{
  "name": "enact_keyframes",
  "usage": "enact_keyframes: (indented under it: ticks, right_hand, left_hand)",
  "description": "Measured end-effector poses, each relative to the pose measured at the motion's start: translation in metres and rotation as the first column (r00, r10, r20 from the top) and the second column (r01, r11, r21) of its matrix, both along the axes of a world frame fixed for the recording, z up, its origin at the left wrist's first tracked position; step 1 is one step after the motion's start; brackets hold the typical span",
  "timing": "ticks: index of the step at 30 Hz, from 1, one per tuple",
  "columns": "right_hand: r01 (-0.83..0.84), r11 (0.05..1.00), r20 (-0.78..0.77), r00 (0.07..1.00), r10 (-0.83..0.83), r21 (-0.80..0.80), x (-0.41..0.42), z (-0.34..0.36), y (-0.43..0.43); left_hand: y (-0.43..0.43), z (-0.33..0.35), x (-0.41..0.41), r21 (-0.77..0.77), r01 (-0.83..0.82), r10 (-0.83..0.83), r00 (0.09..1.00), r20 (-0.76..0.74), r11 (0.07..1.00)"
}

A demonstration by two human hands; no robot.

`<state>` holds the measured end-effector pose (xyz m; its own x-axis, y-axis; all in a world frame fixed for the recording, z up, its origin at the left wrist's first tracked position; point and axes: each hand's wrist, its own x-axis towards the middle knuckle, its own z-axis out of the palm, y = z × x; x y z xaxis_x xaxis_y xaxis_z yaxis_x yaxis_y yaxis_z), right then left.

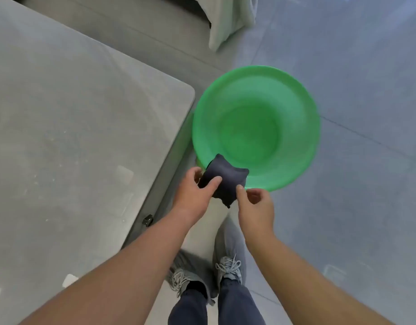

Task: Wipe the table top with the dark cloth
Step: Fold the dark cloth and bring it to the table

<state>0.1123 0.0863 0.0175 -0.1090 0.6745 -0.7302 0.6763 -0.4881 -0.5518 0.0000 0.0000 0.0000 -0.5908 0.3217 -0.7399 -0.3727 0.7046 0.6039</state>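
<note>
The dark cloth point(224, 180) is folded into a small pad and held in the air over the near rim of a green basin point(256, 127). My left hand point(195, 191) grips its left side, thumb on top. My right hand point(255, 202) pinches its lower right corner between thumb and fingers. The grey table top point(73, 137) fills the left of the view, with small crumbs and pale marks on it. Both hands are to the right of the table's edge.
The green basin stands on the floor just right of the table's rounded corner. My feet in grey shoes point(228, 269) stand on the tiled floor point(366, 90) below the hands. A pale fabric point(228, 17) hangs at the top.
</note>
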Motion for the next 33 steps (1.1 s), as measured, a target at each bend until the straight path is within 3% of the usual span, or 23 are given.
enact_keyframes:
  ticks: [3,12,16,22,28,33]
  right_hand:
    - [0.091,0.996,-0.008,0.996,-0.091,0.008,-0.008,-0.007,-0.003]
    - [0.086,0.996,0.033,0.996,-0.085,-0.018,-0.023,-0.003,0.004]
    - [0.072,0.997,-0.026,0.997,-0.072,0.015,-0.025,0.027,0.008]
    - [0.107,0.994,-0.22,0.97,-0.105,-0.005,-0.045,0.104,0.01]
    - [-0.146,0.988,-0.296,0.943,0.155,0.053,-0.12,0.158,-0.035]
    - [-0.415,0.904,-0.289,0.857,0.427,0.108,-0.195,0.175,-0.09]
  left_hand:
    - [0.006,-0.011,-0.001,0.02,-0.032,0.031,0.999,0.02,0.999]
    - [0.01,0.006,-0.004,-0.036,0.064,-0.065,0.998,-0.021,0.997]
    - [0.013,0.035,-0.005,0.062,0.03,-0.031,0.999,0.028,0.998]
    - [0.003,0.116,-0.021,0.354,-0.149,0.112,0.986,0.125,0.923]
    - [-0.059,0.175,-0.072,0.354,-0.353,0.328,0.936,0.131,0.866]
    - [-0.132,0.203,-0.129,0.324,-0.522,0.51,0.851,0.128,0.789]
